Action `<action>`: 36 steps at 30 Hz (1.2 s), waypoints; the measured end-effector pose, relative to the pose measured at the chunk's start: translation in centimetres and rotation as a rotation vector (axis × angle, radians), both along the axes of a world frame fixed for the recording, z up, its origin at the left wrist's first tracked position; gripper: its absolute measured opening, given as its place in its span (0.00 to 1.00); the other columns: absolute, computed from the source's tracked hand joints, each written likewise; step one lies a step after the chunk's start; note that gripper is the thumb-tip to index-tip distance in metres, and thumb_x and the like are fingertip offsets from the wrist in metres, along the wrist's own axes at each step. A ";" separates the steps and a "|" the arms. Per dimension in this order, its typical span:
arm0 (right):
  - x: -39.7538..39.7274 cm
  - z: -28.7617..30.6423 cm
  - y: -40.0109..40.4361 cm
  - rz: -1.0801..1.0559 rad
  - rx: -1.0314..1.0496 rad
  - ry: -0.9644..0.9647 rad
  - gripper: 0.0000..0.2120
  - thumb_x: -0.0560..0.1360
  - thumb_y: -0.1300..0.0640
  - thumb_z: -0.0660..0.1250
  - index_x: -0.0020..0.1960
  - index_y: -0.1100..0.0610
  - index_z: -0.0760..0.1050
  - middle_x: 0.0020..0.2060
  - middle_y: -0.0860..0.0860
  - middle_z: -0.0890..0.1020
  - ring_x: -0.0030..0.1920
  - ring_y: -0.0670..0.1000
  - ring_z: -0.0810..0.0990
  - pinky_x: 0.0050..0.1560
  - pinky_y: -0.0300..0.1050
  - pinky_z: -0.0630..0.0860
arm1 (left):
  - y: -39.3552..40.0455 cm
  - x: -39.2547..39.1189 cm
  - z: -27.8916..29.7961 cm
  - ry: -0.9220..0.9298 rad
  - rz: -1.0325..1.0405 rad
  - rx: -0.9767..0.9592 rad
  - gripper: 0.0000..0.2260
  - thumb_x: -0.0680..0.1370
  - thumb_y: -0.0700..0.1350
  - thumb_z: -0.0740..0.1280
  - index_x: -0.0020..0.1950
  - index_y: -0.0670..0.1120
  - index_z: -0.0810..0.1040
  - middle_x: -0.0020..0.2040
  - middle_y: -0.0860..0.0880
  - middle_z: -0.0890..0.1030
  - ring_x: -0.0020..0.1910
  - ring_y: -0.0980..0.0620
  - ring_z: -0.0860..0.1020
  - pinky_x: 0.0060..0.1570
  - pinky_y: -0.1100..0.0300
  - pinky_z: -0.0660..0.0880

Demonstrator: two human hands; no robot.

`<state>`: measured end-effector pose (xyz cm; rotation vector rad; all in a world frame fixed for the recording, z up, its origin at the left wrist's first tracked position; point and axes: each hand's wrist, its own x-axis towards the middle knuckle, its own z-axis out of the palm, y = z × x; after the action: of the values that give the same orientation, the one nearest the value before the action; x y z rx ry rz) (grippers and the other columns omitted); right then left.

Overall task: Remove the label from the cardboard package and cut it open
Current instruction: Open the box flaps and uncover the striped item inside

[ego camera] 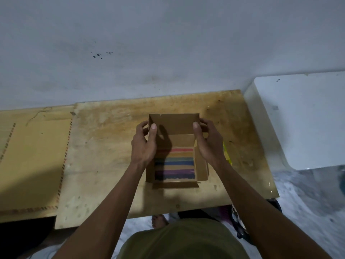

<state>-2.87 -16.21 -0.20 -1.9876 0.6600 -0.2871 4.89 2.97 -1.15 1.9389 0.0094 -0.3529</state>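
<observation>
Cardboard package point(175, 161) was seen lying open on a worn wooden board point(112, 146), near the middle of it, with its far lid flap point(173, 124) raised upright. Coloured stripes point(174, 163) in red, green, blue and purple were shown on the inside bottom. The raised flap was pinched at its left edge by the left hand point(144, 144), thumb on the inner face and fingers curled behind. The right edge was gripped in the same way by the right hand point(209, 143). A short front flap point(175, 184) was folded outward toward the person, flat on the board. Something yellow point(227, 154) was partly hidden beside the right wrist; what it was could not be told. A sheet of cardboard point(31, 156) with a dashed edge was laid to the left of the board. A white block point(302, 120) was placed to the right, against the pale wall point(149, 43). A bare foot point(158, 220) was visible below the board's near edge.
</observation>
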 end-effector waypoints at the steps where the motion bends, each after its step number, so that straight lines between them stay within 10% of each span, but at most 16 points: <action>1: 0.8 -0.2 -0.3 0.019 0.012 0.023 0.19 0.79 0.40 0.61 0.66 0.47 0.71 0.54 0.43 0.81 0.53 0.41 0.79 0.50 0.38 0.77 | -0.2 0.6 -0.4 0.009 0.008 0.013 0.27 0.81 0.63 0.58 0.75 0.50 0.63 0.68 0.44 0.77 0.63 0.45 0.78 0.58 0.45 0.79; 10: 7.0 -5.7 -1.9 0.060 -0.006 0.175 0.26 0.80 0.57 0.62 0.76 0.49 0.59 0.65 0.53 0.77 0.64 0.54 0.76 0.61 0.46 0.74 | -2.5 4.5 -3.1 0.082 -0.028 0.121 0.30 0.81 0.60 0.59 0.79 0.53 0.53 0.76 0.41 0.69 0.71 0.38 0.71 0.65 0.36 0.73; 23: 2.7 -8.1 1.2 0.415 -0.694 0.370 0.28 0.82 0.46 0.53 0.77 0.58 0.60 0.77 0.57 0.62 0.78 0.58 0.56 0.74 0.69 0.49 | -2.1 2.1 -7.2 -0.334 -0.599 1.024 0.31 0.83 0.62 0.45 0.82 0.47 0.48 0.82 0.43 0.52 0.81 0.45 0.45 0.74 0.33 0.36; 36: 1.6 -11.7 -0.2 0.509 -0.696 0.531 0.32 0.83 0.41 0.48 0.80 0.56 0.47 0.80 0.53 0.50 0.80 0.57 0.46 0.73 0.72 0.49 | 0.8 2.8 -9.7 -0.326 -0.668 1.115 0.33 0.82 0.65 0.41 0.81 0.48 0.38 0.81 0.48 0.36 0.80 0.47 0.34 0.74 0.37 0.31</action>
<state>-1.31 -16.41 -11.90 -2.8586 0.3619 0.3928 7.68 3.73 -10.80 3.0619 -0.8271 -0.5216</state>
